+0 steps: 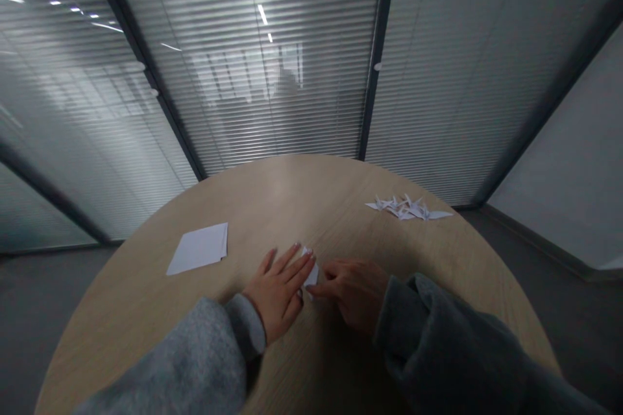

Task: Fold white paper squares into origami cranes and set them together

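A small piece of folded white paper [311,275] lies on the table, partly covered by my fingers. My left hand [281,285] rests palm down with its fingers stretched out, the fingertips over the paper's left side and far end. From the right, my right hand [353,288] reaches in with one finger extended to the near part of the paper, and its other fingers curl inward. The thumb of the right hand cannot be made out.
On the round wooden table [282,201], a stack of white paper sheets [198,249] lies at the left. Several folded paper cranes [406,209] sit bunched near the right edge. Beyond the table stand glass panels with blinds [292,123].
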Tool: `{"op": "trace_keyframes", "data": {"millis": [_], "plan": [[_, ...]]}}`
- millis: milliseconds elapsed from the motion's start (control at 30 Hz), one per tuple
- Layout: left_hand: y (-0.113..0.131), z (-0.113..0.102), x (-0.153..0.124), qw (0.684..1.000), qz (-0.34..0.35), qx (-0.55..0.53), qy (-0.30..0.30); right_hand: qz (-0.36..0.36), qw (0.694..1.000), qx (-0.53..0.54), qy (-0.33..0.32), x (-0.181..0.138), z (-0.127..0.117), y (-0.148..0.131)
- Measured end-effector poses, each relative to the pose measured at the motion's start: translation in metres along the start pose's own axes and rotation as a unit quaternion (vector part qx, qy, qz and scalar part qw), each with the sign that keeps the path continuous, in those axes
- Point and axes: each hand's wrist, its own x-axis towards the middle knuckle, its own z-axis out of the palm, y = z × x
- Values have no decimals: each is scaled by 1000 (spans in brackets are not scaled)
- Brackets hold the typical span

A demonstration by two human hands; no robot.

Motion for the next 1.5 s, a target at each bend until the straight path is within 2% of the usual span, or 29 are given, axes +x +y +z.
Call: {"op": "trace_keyframes", "data": {"millis": [400,600,1133,1200,1300,1400,1500], "plan": [[-6,5,1,997,-16,-79,11,25,999,-21,-12,8,6,2],[-6,5,0,997,-14,-68,18,-12,999,-27,-31,7,3,4],[-6,-1,1,997,-10,-73,-6,-63,998,-10,-1,-1,4,5],[-6,-1,1,997,-10,-78,-3,-68,997,17,25,0,5,7],[-7,0,1,996,-10,-85,6,-72,990,64,104,3,10,13],[-9,2,0,996,-9,-92,16,-38,982,63,174,8,16,20],[-11,3,0,993,-7,-111,30,-29,981,59,182,14,23,24]]}}
